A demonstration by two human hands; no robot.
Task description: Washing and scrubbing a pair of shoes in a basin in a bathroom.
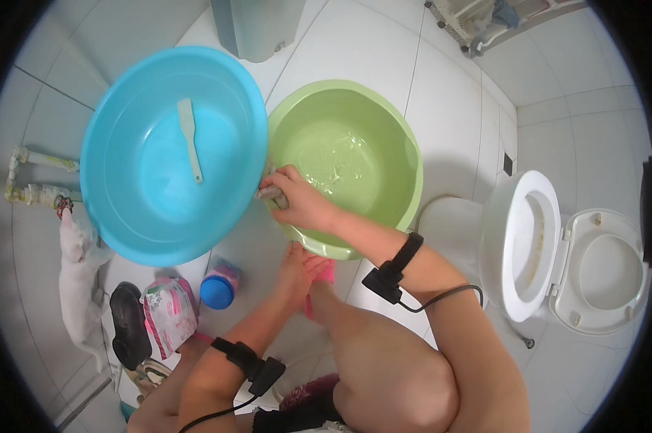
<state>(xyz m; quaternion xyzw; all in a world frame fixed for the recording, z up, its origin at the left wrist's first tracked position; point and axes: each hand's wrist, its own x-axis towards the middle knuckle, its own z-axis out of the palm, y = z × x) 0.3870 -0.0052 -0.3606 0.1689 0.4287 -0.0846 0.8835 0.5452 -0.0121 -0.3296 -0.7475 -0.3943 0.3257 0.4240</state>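
White tiles cover the floor [369,43], with thin dark joints running between them. The left wall [41,137] and right wall [557,130] are tiled in white too. Against the left wall runs a worn whitish pipe [44,193], its paint patchy with yellow, ending in a reddish valve [64,205]. On the right stands a white toilet [493,252], its lid [633,249] open. A small dark rectangle [508,164] sits low beyond it. A pale rack [477,29] stands at upper right. The light is cool and even.
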